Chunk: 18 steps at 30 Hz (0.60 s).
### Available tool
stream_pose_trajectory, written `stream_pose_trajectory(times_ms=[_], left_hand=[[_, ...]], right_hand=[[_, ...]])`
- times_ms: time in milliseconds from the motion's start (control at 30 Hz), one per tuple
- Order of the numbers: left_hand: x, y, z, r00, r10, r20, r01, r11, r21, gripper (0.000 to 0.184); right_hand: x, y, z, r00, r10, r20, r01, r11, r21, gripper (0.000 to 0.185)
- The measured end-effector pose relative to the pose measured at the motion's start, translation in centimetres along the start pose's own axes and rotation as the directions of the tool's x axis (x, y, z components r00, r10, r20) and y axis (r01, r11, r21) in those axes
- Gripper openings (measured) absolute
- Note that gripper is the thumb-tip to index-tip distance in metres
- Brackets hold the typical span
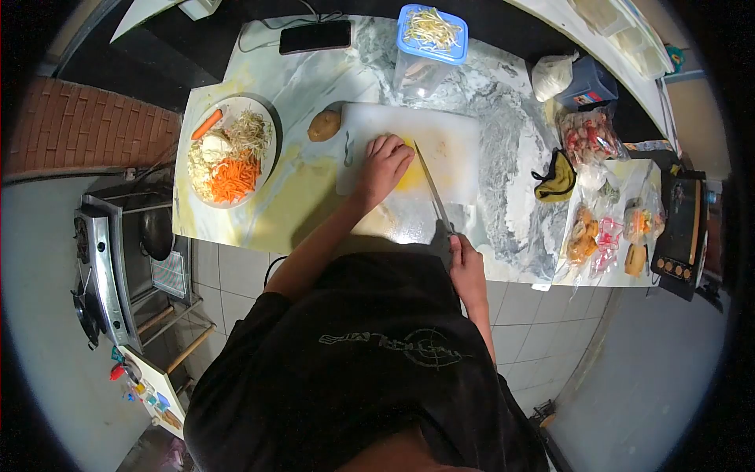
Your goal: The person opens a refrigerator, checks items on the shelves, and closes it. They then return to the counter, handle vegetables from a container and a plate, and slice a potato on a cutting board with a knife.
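A white cutting board (pixel 456 130) lies on the marble-patterned counter, with a yellow patch on its middle. My left hand (pixel 385 165) presses down on the board, fingers bent together; whatever is under them is hidden. In my right hand (pixel 467 269), at the counter's front edge, is the handle of a long knife (pixel 433 193). Its blade points away from me across the board, and the tip is close beside my left fingertips. A brown potato (pixel 324 126) rests just off the board's left edge.
On the left stands a plate (pixel 272 149) of shredded carrot, sprouts and other pieces. A blue-lidded container (pixel 409 79) with sprouts on top and a phone (pixel 315 37) are at the back. To the right lie a yellow-black cloth (pixel 557 178) and several bagged foods. A stove (pixel 106 267) is far left.
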State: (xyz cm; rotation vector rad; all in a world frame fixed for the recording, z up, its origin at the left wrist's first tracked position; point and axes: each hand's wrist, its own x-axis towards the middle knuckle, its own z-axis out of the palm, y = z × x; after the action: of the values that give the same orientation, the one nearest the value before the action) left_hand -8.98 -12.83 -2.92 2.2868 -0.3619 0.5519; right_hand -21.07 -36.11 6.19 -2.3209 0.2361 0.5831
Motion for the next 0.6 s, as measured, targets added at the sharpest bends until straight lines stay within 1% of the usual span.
stream_pose_trajectory(times_ms=[33,100,333,600], left_hand=[[0.0,0.0,0.0,1.000,0.003,0.005,-0.003,1.000,0.009,0.009],[0.0,0.0,0.0,1.000,0.003,0.012,-0.003,1.000,0.015,0.009],[0.1,0.2,-0.2,1.000,-0.008,0.030,0.007,1.000,0.021,0.008],[0.2,0.2,-0.2,1.000,-0.002,0.011,0.002,1.000,0.011,0.008]], right_hand=[[0.1,0.1,0.1,1.000,0.001,0.001,-0.001,1.000,0.000,0.036],[0.3,0.3,0.3,0.999,-0.049,-0.019,0.049,0.999,0.003,0.037],[0.6,0.0,0.5,0.999,-0.028,-0.019,0.027,0.998,-0.049,0.035],[0.5,-0.8,0.0,0.999,-0.040,-0.021,0.038,0.996,-0.075,0.034]])
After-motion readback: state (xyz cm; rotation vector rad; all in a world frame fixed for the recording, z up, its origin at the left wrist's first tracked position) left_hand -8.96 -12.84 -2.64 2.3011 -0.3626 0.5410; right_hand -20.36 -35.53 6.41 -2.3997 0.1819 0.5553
